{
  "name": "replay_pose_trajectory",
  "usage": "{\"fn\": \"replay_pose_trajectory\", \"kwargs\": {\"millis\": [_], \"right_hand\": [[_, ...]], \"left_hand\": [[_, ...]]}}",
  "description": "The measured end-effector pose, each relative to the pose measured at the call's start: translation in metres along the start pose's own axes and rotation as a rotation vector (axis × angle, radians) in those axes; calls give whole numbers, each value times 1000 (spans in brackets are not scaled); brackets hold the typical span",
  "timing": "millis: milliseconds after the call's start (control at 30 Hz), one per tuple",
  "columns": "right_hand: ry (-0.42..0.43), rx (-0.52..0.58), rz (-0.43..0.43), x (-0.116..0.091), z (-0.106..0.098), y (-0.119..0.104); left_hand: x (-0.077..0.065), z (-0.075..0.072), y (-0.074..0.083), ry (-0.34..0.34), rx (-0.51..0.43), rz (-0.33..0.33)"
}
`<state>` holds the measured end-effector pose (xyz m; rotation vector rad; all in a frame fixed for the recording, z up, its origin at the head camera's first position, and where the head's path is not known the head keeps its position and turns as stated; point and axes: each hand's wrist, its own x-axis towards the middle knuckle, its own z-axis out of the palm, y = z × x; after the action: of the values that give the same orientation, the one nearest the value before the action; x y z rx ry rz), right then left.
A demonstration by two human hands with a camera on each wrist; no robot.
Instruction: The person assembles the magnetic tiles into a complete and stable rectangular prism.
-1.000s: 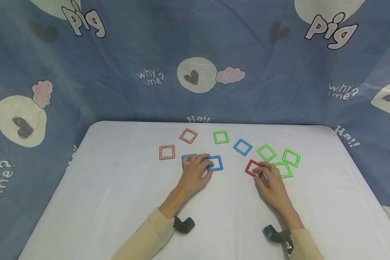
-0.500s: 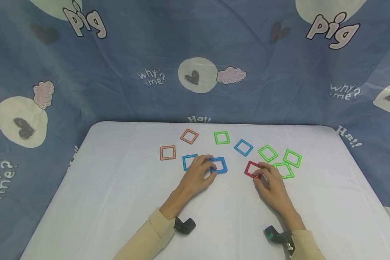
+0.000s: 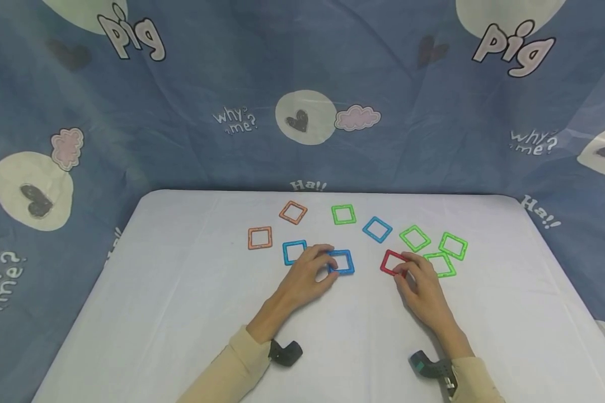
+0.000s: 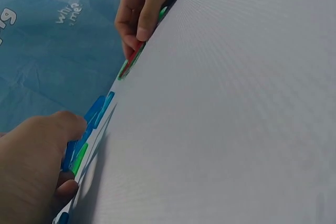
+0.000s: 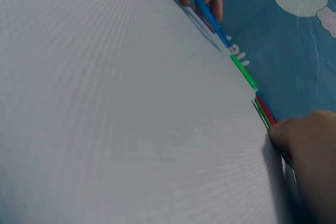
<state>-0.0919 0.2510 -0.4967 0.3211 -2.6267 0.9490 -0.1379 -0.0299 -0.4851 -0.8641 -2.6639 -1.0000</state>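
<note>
My left hand pinches a blue square magnetic tile, an open frame with a hollow middle. The left wrist view shows this blue tile tilted above the white table, its shadow beneath. Just behind the left fingers lies another blue square tile. My right hand pinches a red square tile by its right side, fingertips low over the table; the fingers hide part of it. Beside those fingers, a green square tile lies flat, partly covered by the right hand.
Orange tiles lie at the back left of the white table. A green tile and a blue tile lie back centre. More green tiles sit right of the red one. A patterned blue cloth hangs behind.
My left hand has moved right and a little toward me with its blue tile, uncovering more of the blue tile behind it. The right hand and red tile have hardly moved.
</note>
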Motion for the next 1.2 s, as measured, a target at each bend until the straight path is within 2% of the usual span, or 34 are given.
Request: {"fn": "replay_pose_trajectory", "kwargs": {"millis": [133,400,700,933,1200], "right_hand": [[-17,0,-17,-2,1,0],[-67,24,18,-3,-1,-2],[-2,63,-65,2,1,0],[-18,45,-14,-2,-2,-2],[-58,-11,-62,0,-2,-2]], "left_hand": [[-1,2,-1,-1,-2,-7],[-4,0,-1,-21,-19,-21],[-10,-4,0,-40,-3,-7],[-14,-4,3,-103,4,-1],[-18,-6,4,-122,17,-16]]}}
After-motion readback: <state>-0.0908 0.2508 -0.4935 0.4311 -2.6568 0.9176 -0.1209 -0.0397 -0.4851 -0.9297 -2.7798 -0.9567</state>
